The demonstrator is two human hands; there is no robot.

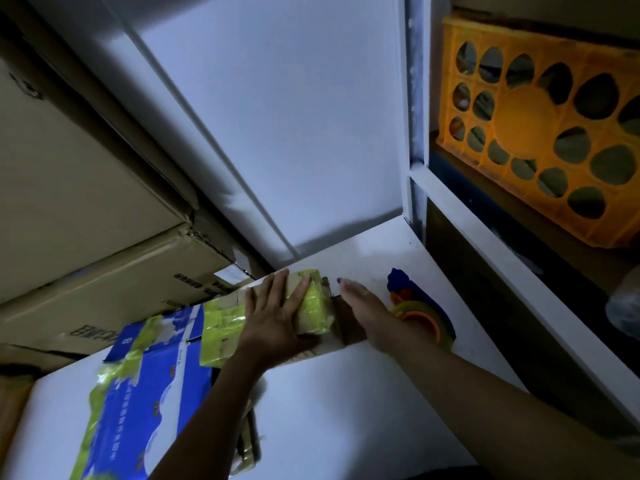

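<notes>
Left hand atop box, right hand at edge

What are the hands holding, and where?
Nothing is gripped: the left hand presses flat on top of the small brown cardboard box wrapped in yellow tape, and the right hand is open beside its end.

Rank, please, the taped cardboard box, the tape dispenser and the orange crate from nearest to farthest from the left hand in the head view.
1. Taped cardboard box: directly under the left hand, which presses on it.
2. Tape dispenser: to the right, just beyond the right hand.
3. Orange crate: far upper right, well beyond both.
</notes>
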